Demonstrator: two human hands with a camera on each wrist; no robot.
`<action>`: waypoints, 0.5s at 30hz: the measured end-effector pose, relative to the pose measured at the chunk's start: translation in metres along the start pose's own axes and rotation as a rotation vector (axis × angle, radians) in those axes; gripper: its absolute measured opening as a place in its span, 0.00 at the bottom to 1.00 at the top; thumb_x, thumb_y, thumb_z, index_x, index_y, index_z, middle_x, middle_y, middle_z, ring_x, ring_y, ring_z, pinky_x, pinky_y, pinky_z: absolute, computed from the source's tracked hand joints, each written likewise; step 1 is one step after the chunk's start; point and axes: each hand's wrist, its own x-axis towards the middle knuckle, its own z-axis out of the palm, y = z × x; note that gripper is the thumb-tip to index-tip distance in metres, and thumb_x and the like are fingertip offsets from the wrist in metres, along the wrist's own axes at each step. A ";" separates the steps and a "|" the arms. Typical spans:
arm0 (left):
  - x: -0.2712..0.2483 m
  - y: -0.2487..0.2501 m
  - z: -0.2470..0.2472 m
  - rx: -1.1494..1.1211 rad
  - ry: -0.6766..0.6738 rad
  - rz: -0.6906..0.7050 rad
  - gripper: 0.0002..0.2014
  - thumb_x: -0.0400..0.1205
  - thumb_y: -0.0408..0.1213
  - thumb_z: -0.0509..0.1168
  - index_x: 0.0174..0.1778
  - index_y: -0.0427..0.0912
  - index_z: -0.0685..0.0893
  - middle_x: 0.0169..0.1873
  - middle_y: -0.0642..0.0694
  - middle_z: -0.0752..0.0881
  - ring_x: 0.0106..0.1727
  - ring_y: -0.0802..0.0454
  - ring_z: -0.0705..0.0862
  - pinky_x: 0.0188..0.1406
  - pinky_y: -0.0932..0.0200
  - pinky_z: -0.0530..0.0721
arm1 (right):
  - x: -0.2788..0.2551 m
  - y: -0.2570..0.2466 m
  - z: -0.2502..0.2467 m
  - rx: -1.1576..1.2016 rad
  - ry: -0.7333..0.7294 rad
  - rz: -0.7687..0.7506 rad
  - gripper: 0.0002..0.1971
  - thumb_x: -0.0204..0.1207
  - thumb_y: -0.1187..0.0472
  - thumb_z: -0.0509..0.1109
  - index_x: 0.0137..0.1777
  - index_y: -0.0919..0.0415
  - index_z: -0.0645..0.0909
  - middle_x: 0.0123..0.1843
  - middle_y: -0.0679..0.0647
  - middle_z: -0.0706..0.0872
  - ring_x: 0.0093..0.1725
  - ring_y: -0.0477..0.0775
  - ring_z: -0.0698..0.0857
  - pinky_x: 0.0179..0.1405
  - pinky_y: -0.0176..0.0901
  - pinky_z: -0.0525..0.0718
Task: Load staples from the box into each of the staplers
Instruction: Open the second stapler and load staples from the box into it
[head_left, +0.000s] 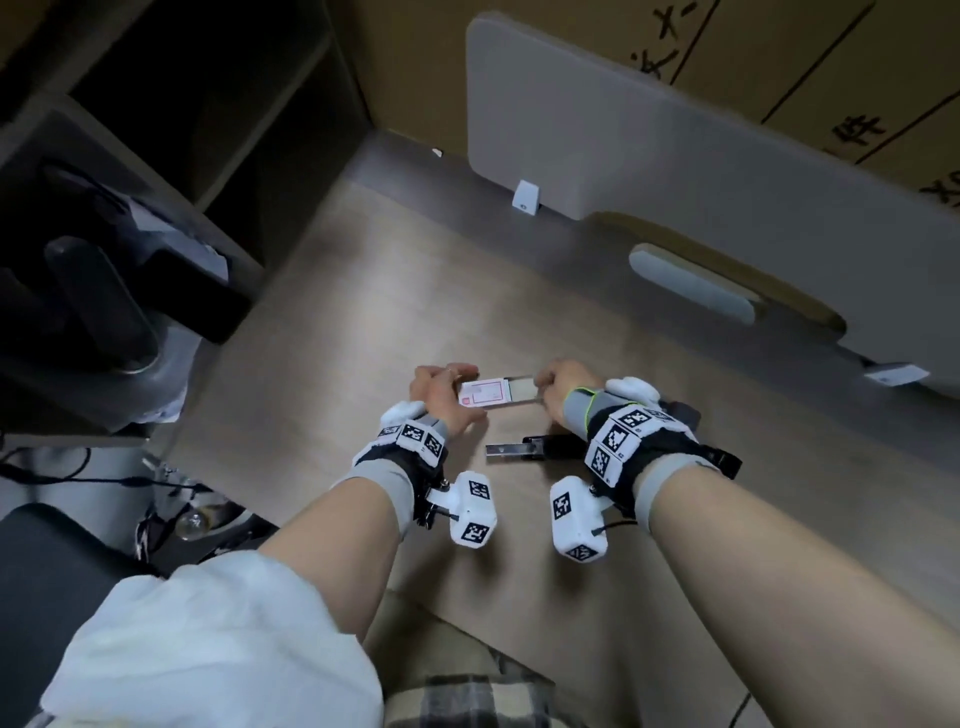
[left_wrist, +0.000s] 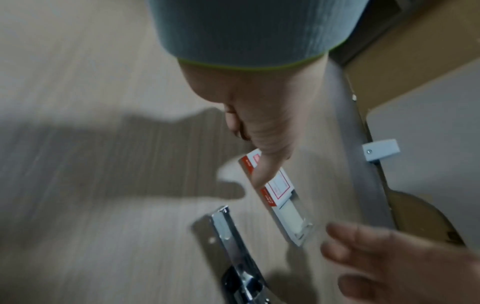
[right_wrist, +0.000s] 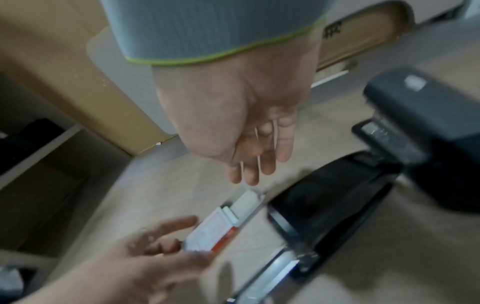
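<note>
A small white and red staple box (head_left: 482, 393) hangs just above the desk, its inner tray (head_left: 521, 388) slid out to the right. My left hand (head_left: 451, 391) grips the box's sleeve, thumb (left_wrist: 269, 164) pressed on top. My right hand (head_left: 549, 383) is at the tray's far end; in the right wrist view its fingers (right_wrist: 255, 162) are nearly straight, just short of the tray (right_wrist: 246, 202), and hold nothing. A black stapler (head_left: 550, 446) lies open on the desk below my right wrist, its metal magazine (head_left: 511, 449) pointing left. I see no second stapler.
A grey partition panel (head_left: 675, 171) with white brackets runs along the back of the wooden desk (head_left: 415, 291). Cardboard boxes (head_left: 779, 57) stand behind it. Dark shelving and a chair (head_left: 104, 291) fill the left side.
</note>
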 end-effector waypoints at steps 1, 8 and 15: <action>0.004 -0.001 -0.003 0.095 -0.046 0.038 0.30 0.65 0.42 0.80 0.65 0.60 0.84 0.64 0.45 0.72 0.65 0.49 0.75 0.69 0.60 0.73 | 0.009 -0.005 0.004 0.011 -0.012 0.009 0.15 0.81 0.63 0.64 0.64 0.65 0.84 0.61 0.57 0.87 0.57 0.58 0.85 0.60 0.42 0.77; 0.030 -0.012 -0.020 0.205 -0.155 0.237 0.21 0.65 0.48 0.76 0.55 0.66 0.86 0.53 0.53 0.73 0.53 0.54 0.80 0.51 0.53 0.84 | 0.036 -0.021 0.027 -0.076 -0.050 0.042 0.17 0.84 0.62 0.61 0.70 0.67 0.79 0.69 0.64 0.81 0.59 0.58 0.81 0.38 0.34 0.70; 0.045 -0.014 -0.034 0.092 -0.230 0.228 0.21 0.64 0.36 0.78 0.53 0.56 0.89 0.47 0.54 0.73 0.44 0.54 0.82 0.49 0.57 0.85 | 0.039 -0.045 0.043 -0.140 0.012 0.182 0.10 0.82 0.61 0.66 0.56 0.63 0.85 0.49 0.55 0.85 0.53 0.58 0.86 0.36 0.37 0.70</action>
